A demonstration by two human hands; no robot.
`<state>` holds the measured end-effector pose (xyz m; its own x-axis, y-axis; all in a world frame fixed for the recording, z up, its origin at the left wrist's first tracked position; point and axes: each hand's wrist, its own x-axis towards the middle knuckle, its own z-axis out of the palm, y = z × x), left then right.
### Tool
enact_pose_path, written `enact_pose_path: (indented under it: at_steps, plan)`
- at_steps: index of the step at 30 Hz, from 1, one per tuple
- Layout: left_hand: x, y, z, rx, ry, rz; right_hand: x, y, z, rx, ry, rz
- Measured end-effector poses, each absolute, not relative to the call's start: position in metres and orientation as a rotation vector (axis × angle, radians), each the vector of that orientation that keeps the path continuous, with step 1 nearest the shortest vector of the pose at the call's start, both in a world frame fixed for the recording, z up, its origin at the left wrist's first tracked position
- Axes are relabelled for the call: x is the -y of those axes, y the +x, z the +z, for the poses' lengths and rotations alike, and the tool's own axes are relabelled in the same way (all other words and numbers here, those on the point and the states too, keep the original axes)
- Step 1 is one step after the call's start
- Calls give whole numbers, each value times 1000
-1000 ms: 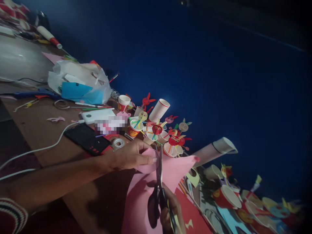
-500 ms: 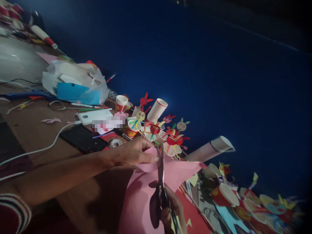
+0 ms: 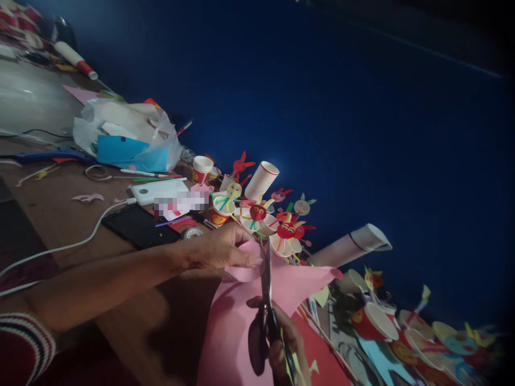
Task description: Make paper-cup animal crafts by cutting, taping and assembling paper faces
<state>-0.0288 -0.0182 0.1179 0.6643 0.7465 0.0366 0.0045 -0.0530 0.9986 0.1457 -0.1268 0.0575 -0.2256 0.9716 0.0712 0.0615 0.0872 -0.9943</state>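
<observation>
My left hand [image 3: 229, 249] pinches the rounded edge of a pink sheet of paper [image 3: 233, 327] between thumb and fingers. Black-handled scissors [image 3: 265, 305] are gripped in my right hand [image 3: 287, 343], their blades pointing away from me. The blades lie against the paper right beside my left fingertips, slightly parted at the tips. Below and to the right, the pink sheet spreads out to a pointed corner. Red paper [image 3: 322, 343] lies under it at the lower right.
Paper cups with face figures [image 3: 257, 213] stand behind my hands, near a cup stack [image 3: 262, 179]. More cups [image 3: 374, 321] are at the right. A white power bank [image 3: 160, 191], a dark phone [image 3: 139, 228], a tape roll [image 3: 193, 234] and a stuffed plastic bag [image 3: 129, 136] lie left.
The whole view has shifted slightly, so things sit a little further right. Both hands, the paper and the scissors keep nearly the same positions relative to each other.
</observation>
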Motion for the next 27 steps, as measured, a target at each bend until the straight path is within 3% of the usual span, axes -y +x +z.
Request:
enact_pose_path:
  at_steps: [27]
  plan:
    - [9, -32, 122, -612, 1528, 573, 128, 147, 67, 1483, -1199, 1240]
